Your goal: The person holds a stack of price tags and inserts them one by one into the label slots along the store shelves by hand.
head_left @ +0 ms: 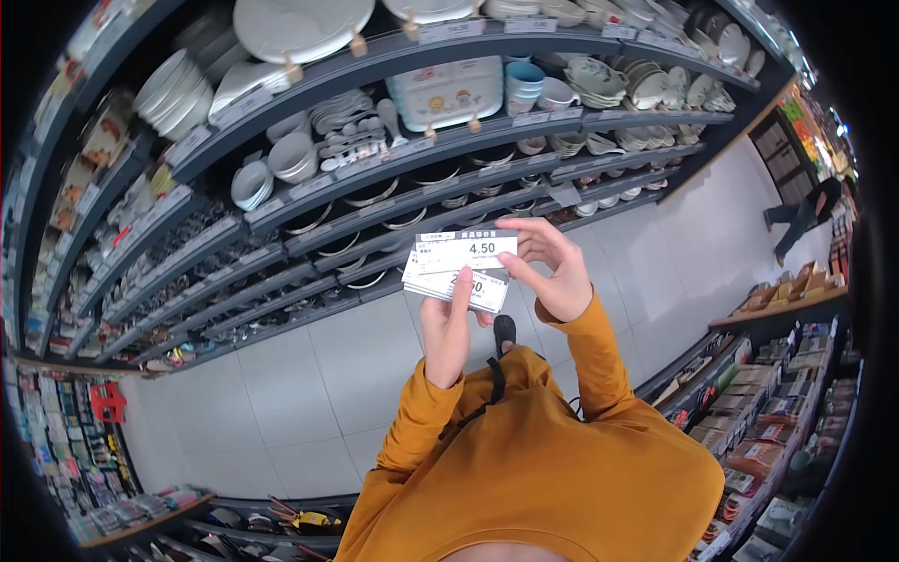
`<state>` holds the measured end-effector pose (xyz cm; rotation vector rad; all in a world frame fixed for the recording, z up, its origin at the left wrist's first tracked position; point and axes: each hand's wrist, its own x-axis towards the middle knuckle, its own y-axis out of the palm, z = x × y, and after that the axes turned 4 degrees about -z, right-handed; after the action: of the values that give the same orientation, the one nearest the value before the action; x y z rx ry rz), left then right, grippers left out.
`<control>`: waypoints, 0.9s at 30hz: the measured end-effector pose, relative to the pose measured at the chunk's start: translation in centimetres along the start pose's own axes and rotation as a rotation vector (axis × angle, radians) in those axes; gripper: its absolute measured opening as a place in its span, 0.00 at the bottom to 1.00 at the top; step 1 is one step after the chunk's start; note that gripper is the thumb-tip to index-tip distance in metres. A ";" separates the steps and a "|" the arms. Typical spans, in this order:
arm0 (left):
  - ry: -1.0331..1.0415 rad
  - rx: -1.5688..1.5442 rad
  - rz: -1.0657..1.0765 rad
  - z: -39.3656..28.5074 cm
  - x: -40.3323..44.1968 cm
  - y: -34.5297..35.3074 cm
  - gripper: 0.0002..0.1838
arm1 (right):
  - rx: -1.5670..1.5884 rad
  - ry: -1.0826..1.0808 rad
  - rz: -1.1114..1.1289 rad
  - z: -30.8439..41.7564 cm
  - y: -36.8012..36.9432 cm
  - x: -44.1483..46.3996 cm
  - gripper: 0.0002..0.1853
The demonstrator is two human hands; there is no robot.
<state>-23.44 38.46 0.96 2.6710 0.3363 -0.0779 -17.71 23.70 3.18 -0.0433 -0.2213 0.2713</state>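
Shop aisle seen from above: dark, tiered shelves [332, 180], bowed by the wide lens, carry a large white plate [304, 28], a cartoon-printed tray [459, 89], blue bowls [524, 80] and pale crockery; a pale tiled floor [290, 393] lies below, with a red item [108, 402] at far left, packaged-goods racks [758, 403] at right and another person [803, 214] farther off. A stack of price cards [438, 265] is held up between the torso and the shelves. Both forearms, in mustard sleeves, reach forward, bent; the left hand [446, 337] pinches the stack from below, its thumb across the front, while the right hand [560, 273] pinches the right edge, fingers curled. The upper card reads "4.50"; the lower price, partly thumb-covered, ends in "50". Smaller print is unreadable.
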 end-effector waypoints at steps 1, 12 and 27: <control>-0.011 0.007 0.014 0.3 0.3 1.1 0.16 | -0.001 -0.004 -0.017 -0.3 -1.2 0.0 0.19; -0.247 0.137 0.387 10.1 4.7 18.3 0.18 | -0.083 0.021 -0.201 -2.8 -24.2 -1.5 0.17; -0.567 0.230 0.788 23.6 11.6 41.9 0.21 | -0.306 -0.027 -0.406 -5.3 -55.2 -0.3 0.07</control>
<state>-1.79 -5.72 -3.81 2.6465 -0.9348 -0.6297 -2.42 -29.57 1.98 -0.2941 -0.2915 -0.1687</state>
